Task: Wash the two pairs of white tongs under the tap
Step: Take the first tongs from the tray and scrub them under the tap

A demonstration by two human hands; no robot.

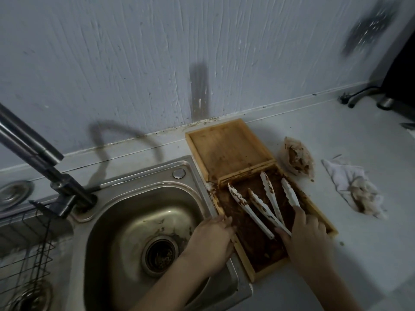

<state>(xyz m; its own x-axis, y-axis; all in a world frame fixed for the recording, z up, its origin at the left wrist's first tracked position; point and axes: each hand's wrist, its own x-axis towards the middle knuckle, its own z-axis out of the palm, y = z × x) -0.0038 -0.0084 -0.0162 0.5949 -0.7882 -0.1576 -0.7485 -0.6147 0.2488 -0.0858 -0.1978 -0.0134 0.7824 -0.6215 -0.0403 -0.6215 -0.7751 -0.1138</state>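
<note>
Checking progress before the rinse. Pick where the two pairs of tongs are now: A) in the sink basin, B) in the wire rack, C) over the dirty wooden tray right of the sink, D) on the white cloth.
C: both tongs lie across the brown-smeared tray, with the right hand on their handle ends; the sink holds none.
</note>
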